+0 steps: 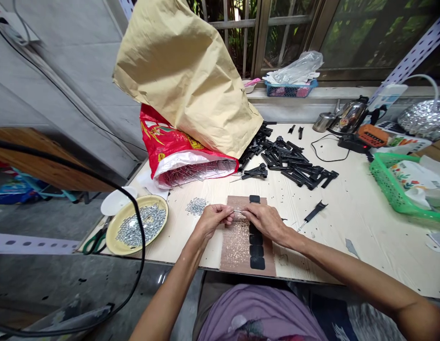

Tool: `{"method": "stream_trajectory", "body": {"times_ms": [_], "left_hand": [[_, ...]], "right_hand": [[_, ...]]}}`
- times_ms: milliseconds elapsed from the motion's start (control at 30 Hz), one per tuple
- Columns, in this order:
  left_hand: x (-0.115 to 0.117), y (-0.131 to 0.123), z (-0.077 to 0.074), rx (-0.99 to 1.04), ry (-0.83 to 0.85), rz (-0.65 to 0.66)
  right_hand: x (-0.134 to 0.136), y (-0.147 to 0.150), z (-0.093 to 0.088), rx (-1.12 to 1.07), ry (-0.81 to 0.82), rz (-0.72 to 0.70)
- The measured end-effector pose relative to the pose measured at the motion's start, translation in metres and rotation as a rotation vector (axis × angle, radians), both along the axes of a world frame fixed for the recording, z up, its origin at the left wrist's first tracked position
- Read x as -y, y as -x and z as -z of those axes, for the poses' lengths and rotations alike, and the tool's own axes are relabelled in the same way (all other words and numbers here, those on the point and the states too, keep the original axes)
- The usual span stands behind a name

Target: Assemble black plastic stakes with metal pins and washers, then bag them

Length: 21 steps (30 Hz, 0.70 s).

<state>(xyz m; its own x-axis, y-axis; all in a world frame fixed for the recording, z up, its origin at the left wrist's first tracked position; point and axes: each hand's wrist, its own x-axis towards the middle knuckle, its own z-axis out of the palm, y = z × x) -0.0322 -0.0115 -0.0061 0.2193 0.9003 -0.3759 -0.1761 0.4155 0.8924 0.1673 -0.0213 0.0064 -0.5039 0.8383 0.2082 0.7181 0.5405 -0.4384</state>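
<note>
My left hand (213, 219) pinches one end of a thin metal pin (237, 211) between thumb and fingers. At the pin's other end, my right hand (268, 222) is closed on it, its fingertips partly hidden. Both hands are over a brown board (234, 255) with a worn, speckled surface. A row of black square pads (256, 251) runs along the board, partly covered by my right hand. Left of the board lies a small heap of shiny metal pieces (196, 206). A black plastic part with a metal pin (315, 212) rests to the right.
A yellow plate (111, 239) of small metal pieces stands at left, beside green-handled scissors (95, 241). Behind are a red sack (152, 142) of thin pins, a large paper bag (184, 71) and piled black parts (291, 158). At right is a green basket (386, 189). A black cable (144, 237) loops in front.
</note>
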Motion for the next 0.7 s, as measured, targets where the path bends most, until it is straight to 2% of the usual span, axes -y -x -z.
{"method": "stream_trajectory", "body": {"times_ms": [67, 167, 233, 333, 433, 500, 600, 700], "left_hand": [[-0.002, 0.000, 0.000, 0.020, 0.064, 0.046], [-0.005, -0.001, 0.001, 0.042, 0.152, 0.094], [-0.005, -0.003, 0.001, 0.050, 0.173, 0.089], [-0.004, -0.008, 0.000, 0.067, 0.178, 0.057], [-0.001, -0.013, -0.002, 0.080, 0.138, 0.012], [0.001, -0.016, -0.002, 0.046, 0.055, -0.026], [0.003, -0.018, -0.002, -0.047, -0.057, -0.052], [0.004, -0.019, -0.003, -0.084, -0.079, -0.030]], "right_hand": [[0.001, -0.001, 0.001, -0.019, 0.012, 0.007], [0.003, -0.002, -0.001, 0.095, -0.138, 0.029], [0.003, -0.002, -0.003, 0.169, -0.245, 0.038], [0.003, -0.003, -0.005, 0.179, -0.306, 0.069], [0.002, -0.004, -0.004, 0.178, -0.367, 0.096], [0.002, -0.004, -0.002, 0.191, -0.399, 0.103], [0.002, -0.006, 0.000, 0.181, -0.354, 0.104], [0.002, -0.008, 0.002, 0.151, -0.312, 0.088]]}}
